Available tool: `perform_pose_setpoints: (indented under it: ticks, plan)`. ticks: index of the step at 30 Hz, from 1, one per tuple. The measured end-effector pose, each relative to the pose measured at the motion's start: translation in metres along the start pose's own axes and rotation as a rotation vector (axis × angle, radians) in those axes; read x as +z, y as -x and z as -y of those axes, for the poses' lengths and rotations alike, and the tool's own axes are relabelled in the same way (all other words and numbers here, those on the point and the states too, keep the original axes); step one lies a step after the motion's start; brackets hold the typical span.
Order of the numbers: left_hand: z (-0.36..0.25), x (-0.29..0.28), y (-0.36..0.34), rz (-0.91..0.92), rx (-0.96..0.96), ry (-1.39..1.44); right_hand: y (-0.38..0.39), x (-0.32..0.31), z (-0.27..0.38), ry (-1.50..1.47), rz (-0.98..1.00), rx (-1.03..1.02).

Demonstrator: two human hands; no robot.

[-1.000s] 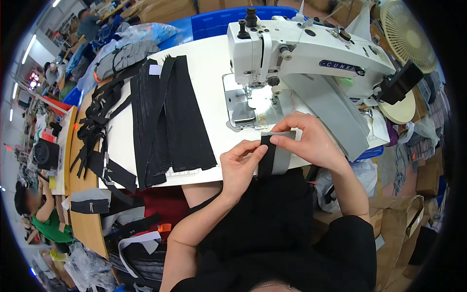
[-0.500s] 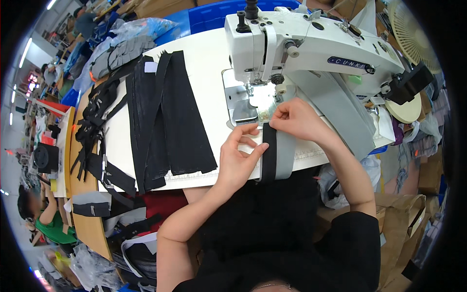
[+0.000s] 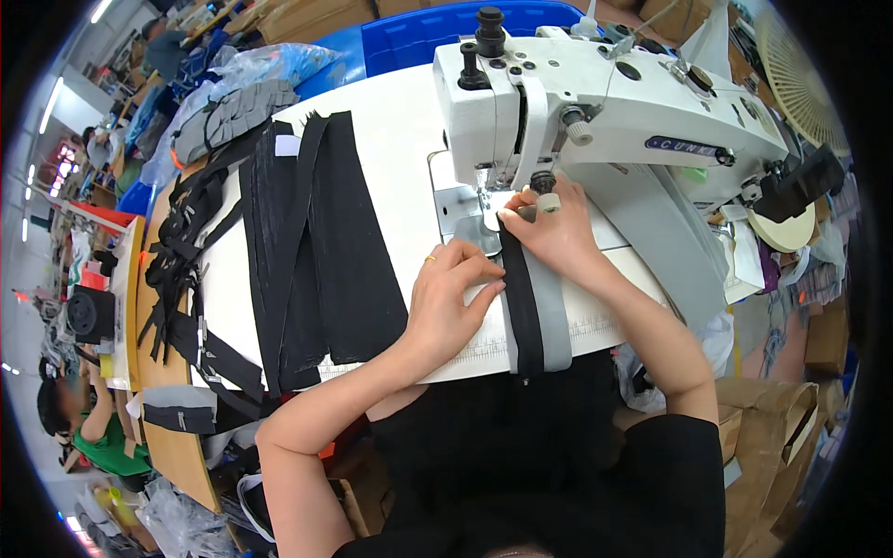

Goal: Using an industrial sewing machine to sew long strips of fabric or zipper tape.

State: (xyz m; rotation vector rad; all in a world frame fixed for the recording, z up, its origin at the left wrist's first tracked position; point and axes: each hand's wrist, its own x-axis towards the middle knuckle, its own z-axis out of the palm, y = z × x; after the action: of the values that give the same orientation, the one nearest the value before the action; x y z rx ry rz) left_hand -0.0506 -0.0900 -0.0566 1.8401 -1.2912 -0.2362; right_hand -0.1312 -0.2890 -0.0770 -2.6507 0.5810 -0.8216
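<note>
A long black strip (image 3: 526, 312), which looks like zipper tape, lies lengthwise over a grey fabric piece (image 3: 555, 325). Both run from the sewing machine's needle area down past the table's front edge. My right hand (image 3: 556, 232) is close beside the presser foot (image 3: 486, 206), its fingers closed on the strip's far end; the fingertips are partly hidden behind a machine knob. Lower down, my left hand (image 3: 456, 293) has thumb and fingers pinched at the strip's left edge. The white sewing machine (image 3: 595, 102) stands over the far end of the work.
Black fabric panels (image 3: 349, 251) lie stacked on the white table (image 3: 419, 121) at left. Beyond them is a tangle of black strips (image 3: 181, 237). A folded grey piece (image 3: 642, 214) rests under the machine arm. Behind stands a blue bin (image 3: 419, 37); a paper bag (image 3: 767, 428) is at lower right.
My right hand has moved farther in, up to the presser foot, with the strip's end. My left thumb and fingers have drawn closer together. The strip now tilts slightly.
</note>
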Motion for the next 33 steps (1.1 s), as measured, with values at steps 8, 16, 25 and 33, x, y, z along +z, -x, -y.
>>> perform_pose_setpoints:
  ticks: [8, 16, 25, 33]
  plan:
    - [0.005, 0.007, 0.001, -0.043, -0.021, 0.115, 0.001, 0.040, -0.025, -0.206, -0.162, 0.144]
    - [0.007, 0.005, -0.001, -0.059, 0.038, 0.077, 0.001, 0.046, -0.023, -0.336, -0.142, 0.166]
    - [0.002, -0.077, -0.005, 0.183, -0.063, -0.175, 0.003, 0.025, -0.025, -0.355, -0.105, 0.251]
    - [0.029, -0.119, 0.025, 0.256, -0.073, -0.281, 0.033, -0.049, 0.022, 0.004, -0.017, -0.067]
